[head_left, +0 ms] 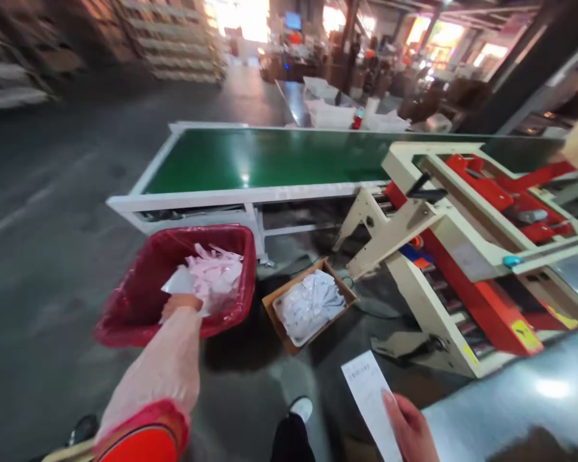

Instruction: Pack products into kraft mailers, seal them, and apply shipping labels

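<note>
My left hand [182, 304] reaches down into a bin lined with a dark red plastic bag [137, 301]. It is closed on a piece of white paper [179, 280]; the fingers are partly blurred. Beside that paper, pale pinkish-white paper scraps [216, 273] are heaped in the bin. My right hand [407, 427] pinches a long white paper slip [368, 394] with printed marks near its top end, thumb on the upper face. The slip is held at the lower right, apart from the bin.
A cardboard box [289, 343] with plastic-wrapped, pale folded items [313, 305] stands on the floor right of the bin. Behind runs a green conveyor belt [279, 157]. A cream and red machine [486, 250] fills the right, with a shiny metal surface [525, 401] below.
</note>
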{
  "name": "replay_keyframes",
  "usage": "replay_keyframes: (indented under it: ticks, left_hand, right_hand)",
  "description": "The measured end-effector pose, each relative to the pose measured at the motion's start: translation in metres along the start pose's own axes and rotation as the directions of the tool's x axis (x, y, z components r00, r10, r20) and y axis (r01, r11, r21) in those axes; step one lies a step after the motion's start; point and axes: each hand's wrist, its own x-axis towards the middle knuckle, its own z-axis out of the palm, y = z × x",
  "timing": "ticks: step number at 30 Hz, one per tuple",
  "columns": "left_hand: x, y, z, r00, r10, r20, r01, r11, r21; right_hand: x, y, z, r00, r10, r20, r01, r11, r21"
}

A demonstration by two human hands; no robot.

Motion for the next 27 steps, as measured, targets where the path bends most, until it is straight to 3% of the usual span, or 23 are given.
replay_keyframes:
  ticks: [2,4,5,6,7,8,9,10,11,12,13,14,15,17,20,24,27]
  left_hand:
    - [0.005,-0.009,0.003,0.997,-0.043,0.058,0.036,0.993,0.114]
    - [0.000,-0.006,0.015,0.999,0.002,0.055,-0.013,0.978,0.210]
    - [-0.010,0.001,0.024,0.994,0.105,0.040,-0.111,0.968,0.224]
    - [-0.028,0.010,0.035,0.958,0.281,0.047,-0.285,0.937,0.204]
    - [-0.055,0.020,0.047,0.858,0.510,0.060,-0.514,0.846,0.143]
    - [-0.091,0.031,0.059,0.673,0.737,0.058,-0.740,0.672,0.045]
    - [-0.134,0.040,0.069,0.383,0.921,0.068,-0.918,0.388,-0.085]
    - [-0.182,0.047,0.076,0.112,0.994,-0.002,-0.980,0.110,-0.169]
    - [-0.233,0.052,0.081,-0.143,0.989,-0.046,-0.959,-0.150,-0.240]
    - [-0.283,0.055,0.084,-0.368,0.926,-0.086,-0.871,-0.376,-0.317]
    - [-0.329,0.056,0.086,-0.561,0.817,-0.132,-0.730,-0.563,-0.387]
    - [-0.369,0.058,0.087,-0.654,0.738,-0.168,-0.612,-0.646,-0.457]
    - [-0.401,0.059,0.088,-0.719,0.665,-0.200,-0.498,-0.694,-0.519]
    - [-0.445,0.063,0.092,-0.759,0.614,-0.214,-0.374,-0.681,-0.629]
    - [-0.479,0.071,0.101,-0.735,0.644,-0.211,-0.348,-0.626,-0.697]
    - [-0.522,0.069,0.108,-0.723,0.636,-0.272,-0.310,-0.649,-0.695]
    - [-0.560,0.061,0.111,-0.705,0.655,-0.273,-0.343,-0.651,-0.677]
  right_hand:
    - [0.000,-0.004,-0.001,0.999,0.024,-0.030,-0.021,0.995,0.099]
    - [-0.001,-0.004,-0.006,0.996,0.046,-0.082,-0.031,0.984,0.177]
    - [-0.002,-0.003,-0.009,0.991,0.063,-0.119,-0.037,0.977,0.209]
    - [-0.003,-0.001,-0.012,0.983,0.082,-0.164,-0.041,0.970,0.238]
    - [-0.005,0.003,-0.016,0.973,0.105,-0.205,-0.048,0.963,0.264]
    - [-0.006,0.008,-0.019,0.961,0.135,-0.241,-0.062,0.955,0.289]
    - [-0.008,0.013,-0.023,0.951,0.167,-0.261,-0.080,0.946,0.313]
    - [-0.011,0.018,-0.026,0.942,0.198,-0.270,-0.099,0.935,0.340]
    - [-0.014,0.023,-0.030,0.938,0.225,-0.265,-0.116,0.921,0.371]
    - [-0.019,0.027,-0.034,0.939,0.243,-0.244,-0.129,0.904,0.407]
    - [-0.025,0.030,-0.040,0.943,0.254,-0.217,-0.136,0.886,0.443]
    - [-0.032,0.033,-0.047,0.947,0.256,-0.196,-0.135,0.867,0.480]
    - [-0.042,0.036,-0.056,0.950,0.254,-0.184,-0.124,0.843,0.523]
    - [-0.065,0.043,-0.079,0.951,0.261,-0.165,-0.103,0.773,0.626]
    - [-0.106,0.060,-0.121,0.968,0.235,-0.090,-0.087,0.649,0.756]
    - [-0.158,0.091,-0.166,0.993,0.105,-0.054,-0.017,0.580,0.814]
    - [-0.185,0.108,-0.186,0.996,0.065,-0.066,0.034,0.408,0.912]
